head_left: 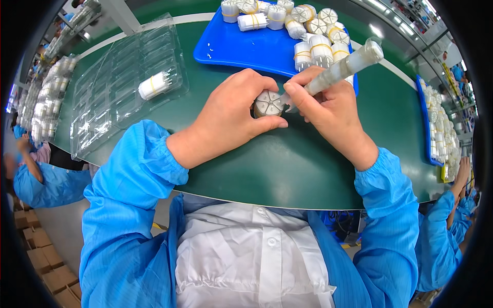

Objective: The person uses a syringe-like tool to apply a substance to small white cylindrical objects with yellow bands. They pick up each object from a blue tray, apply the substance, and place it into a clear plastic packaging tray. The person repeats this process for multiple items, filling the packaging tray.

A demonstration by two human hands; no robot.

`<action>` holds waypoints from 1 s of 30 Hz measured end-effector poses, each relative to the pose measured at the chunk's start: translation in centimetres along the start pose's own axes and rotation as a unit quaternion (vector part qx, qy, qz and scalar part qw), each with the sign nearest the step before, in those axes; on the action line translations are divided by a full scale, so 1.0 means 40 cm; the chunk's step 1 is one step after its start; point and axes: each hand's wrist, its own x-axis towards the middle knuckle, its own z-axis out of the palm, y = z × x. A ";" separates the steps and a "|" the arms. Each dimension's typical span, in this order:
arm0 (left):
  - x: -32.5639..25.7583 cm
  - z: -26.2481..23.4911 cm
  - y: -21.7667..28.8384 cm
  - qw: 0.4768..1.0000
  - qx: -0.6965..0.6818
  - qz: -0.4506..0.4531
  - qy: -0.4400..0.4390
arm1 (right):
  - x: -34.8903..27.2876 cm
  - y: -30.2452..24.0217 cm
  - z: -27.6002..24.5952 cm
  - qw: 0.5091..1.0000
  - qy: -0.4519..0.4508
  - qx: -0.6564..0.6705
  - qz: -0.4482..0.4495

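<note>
My left hand [226,110] curls its thumb and fingers around a round bundle of white wedge-shaped pieces [268,104], its segmented end facing up. In my right hand [331,105] is a thick pen-like tool [345,66] with a pale, translucent wrapped handle, slanting up to the right. Its pointed tip meets or nearly meets the right edge of the bundle; exact contact I cannot make out. Just beyond my hands, a blue tray [241,59] carries several similar white bundles [321,49] held with yellow bands.
At the left lies a clear plastic blister tray [115,92] with one banded white bundle [155,85] in it. Another blue tray [427,128] full of white pieces stands at the far right. Co-workers in blue sleeves [51,182] sit on both sides. Cardboard boxes [54,272] are stacked lower left.
</note>
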 end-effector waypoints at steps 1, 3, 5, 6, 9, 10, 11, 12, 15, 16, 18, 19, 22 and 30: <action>0.000 -0.001 0.003 1.000 0.002 -0.002 0.004 | -0.001 0.002 -0.001 1.000 0.000 -0.009 -0.008; -0.002 -0.002 0.011 1.000 0.006 -0.007 0.011 | -0.008 0.019 0.004 0.997 0.003 -0.036 -0.071; -0.004 -0.001 0.015 1.000 -0.003 -0.029 0.000 | -0.011 0.027 0.008 0.994 0.007 -0.042 -0.102; -0.004 0.000 0.016 0.999 -0.008 -0.040 -0.006 | -0.012 0.029 0.009 0.994 0.009 -0.036 -0.099; -0.004 0.000 0.018 0.999 -0.013 -0.030 0.009 | -0.003 0.013 0.010 0.996 -0.005 -0.056 -0.070; -0.002 -0.002 0.021 0.999 -0.008 -0.037 0.002 | 0.001 0.003 0.006 0.996 -0.011 -0.070 -0.059; -0.001 -0.004 0.025 0.999 -0.003 -0.044 -0.005 | 0.002 0.000 0.005 0.997 -0.019 -0.058 -0.038; 0.000 -0.006 0.029 0.999 0.002 -0.050 -0.012 | 0.001 -0.003 0.004 0.998 -0.027 -0.046 -0.018; -0.004 -0.002 0.020 0.999 -0.022 -0.035 -0.019 | -0.003 0.001 -0.004 1.000 -0.008 0.010 -0.002; -0.003 -0.001 0.022 0.999 -0.029 -0.032 -0.019 | -0.008 0.006 -0.006 0.999 0.003 0.034 0.001; 0.000 0.000 0.026 0.999 -0.040 -0.027 -0.019 | -0.003 0.008 -0.014 1.000 0.006 0.023 -0.007; 0.000 0.002 0.025 0.999 -0.040 -0.025 -0.018 | -0.003 0.011 -0.012 1.000 0.007 0.023 -0.008; -0.001 0.003 0.022 0.999 -0.039 -0.019 -0.016 | -0.001 0.005 -0.011 1.000 -0.006 0.019 0.012; 0.004 -0.001 0.027 0.996 -0.019 -0.074 -0.047 | -0.004 0.012 -0.012 1.000 -0.003 0.009 -0.017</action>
